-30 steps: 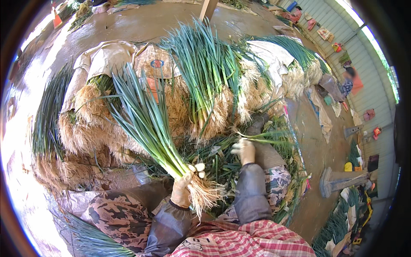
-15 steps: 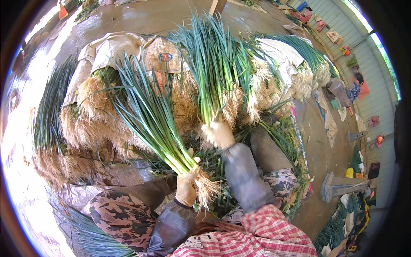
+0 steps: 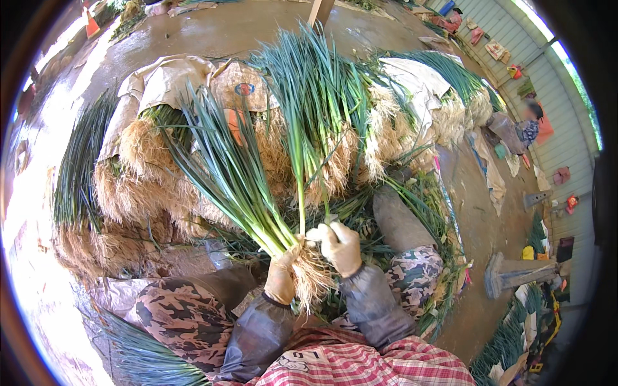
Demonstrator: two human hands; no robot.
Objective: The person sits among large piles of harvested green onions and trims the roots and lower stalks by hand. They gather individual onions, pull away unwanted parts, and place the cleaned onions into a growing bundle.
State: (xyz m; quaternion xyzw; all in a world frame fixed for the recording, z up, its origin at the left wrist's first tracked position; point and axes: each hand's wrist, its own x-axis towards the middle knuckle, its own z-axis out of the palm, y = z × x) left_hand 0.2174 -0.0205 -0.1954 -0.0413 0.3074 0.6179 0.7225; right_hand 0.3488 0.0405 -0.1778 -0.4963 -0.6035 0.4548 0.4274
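Wrapped in a pale glove, my left hand [image 3: 280, 278] grips a bunch of green onions [image 3: 248, 199] near its base. The long leaves fan up and away, and the tangled roots [image 3: 311, 276] hang out to the right of that hand. My right hand [image 3: 338, 248], also gloved, is beside the roots with its fingers pinched on a thin green leaf of a green onion [image 3: 326, 209]. One upright stalk [image 3: 301, 202] runs down to the bunch between the hands. How far my right fingertips touch the bunch is hard to make out.
Ahead lies a pile of green onions [image 3: 322, 96] with roots toward me, partly under beige sacks [image 3: 174, 80]. Loose leaves [image 3: 360, 219] cover the ground between my knees. More green onions [image 3: 148, 354] lie at lower left. A person [image 3: 518, 127] sits far right, near a grey stand [image 3: 515, 275].
My right hand has drawn back from the pile toward me and come down beside the bunch. A stalk now stands next to the held bunch. My left hand keeps its grip.
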